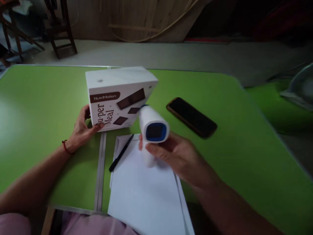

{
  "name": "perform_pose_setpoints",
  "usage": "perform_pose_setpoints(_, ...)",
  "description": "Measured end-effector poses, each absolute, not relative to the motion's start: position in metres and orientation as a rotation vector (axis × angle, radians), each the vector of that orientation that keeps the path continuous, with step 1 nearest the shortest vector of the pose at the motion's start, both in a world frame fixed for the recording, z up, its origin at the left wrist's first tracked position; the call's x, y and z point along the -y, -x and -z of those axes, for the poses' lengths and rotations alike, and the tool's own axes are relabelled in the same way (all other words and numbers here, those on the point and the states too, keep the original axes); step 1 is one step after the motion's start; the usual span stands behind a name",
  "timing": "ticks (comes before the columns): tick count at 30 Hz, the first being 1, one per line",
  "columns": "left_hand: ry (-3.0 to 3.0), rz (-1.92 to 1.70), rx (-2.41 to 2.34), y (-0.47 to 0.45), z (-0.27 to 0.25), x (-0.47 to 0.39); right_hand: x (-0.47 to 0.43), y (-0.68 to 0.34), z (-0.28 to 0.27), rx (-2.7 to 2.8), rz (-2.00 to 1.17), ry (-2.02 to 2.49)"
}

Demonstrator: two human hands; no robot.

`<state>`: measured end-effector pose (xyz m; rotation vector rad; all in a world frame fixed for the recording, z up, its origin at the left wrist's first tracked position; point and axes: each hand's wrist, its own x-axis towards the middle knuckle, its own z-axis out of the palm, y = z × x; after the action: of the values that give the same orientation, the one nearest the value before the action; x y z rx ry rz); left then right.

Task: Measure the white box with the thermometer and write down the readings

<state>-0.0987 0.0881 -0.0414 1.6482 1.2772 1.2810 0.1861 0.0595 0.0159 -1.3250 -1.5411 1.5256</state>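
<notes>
My left hand [84,127] grips the lower left corner of a white box [122,101] printed "NutriMotion", thumb on its front face. The box is tilted a little, and I cannot tell whether it touches the table. Wrapped round the handle of a white infrared thermometer [153,119] is my right hand [176,151]. The thermometer's dark screen with a blue rim faces me, and its front end points at the box. Beneath it lies a stack of white paper [146,195], with a black pen [121,153] along the upper left edge.
A smartphone [192,117] with a dark screen lies right of the thermometer on the green table [220,94]. A metal seam [100,173] crosses the tabletop. Beyond the far edge stands a wooden chair [60,29]. At the right is part of a fan-like round object [303,86].
</notes>
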Motion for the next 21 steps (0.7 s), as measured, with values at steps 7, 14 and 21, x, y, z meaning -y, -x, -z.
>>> perform_pose_setpoints(7,-1.897,-1.49,-1.454,0.103,0.047,-0.096,-0.094,-0.229,-0.028,2.181,-0.696,1.85)
perform_pose_setpoints(14,-2.665,-1.876,-1.373,0.086,0.026,-0.074,-0.108,-0.235,-0.015,2.59,-0.464,1.919)
perform_pose_setpoints(21,-2.97,-0.513,-1.061,0.06,0.021,-0.043,-0.105,-0.25,0.005,2.699,0.026,1.679)
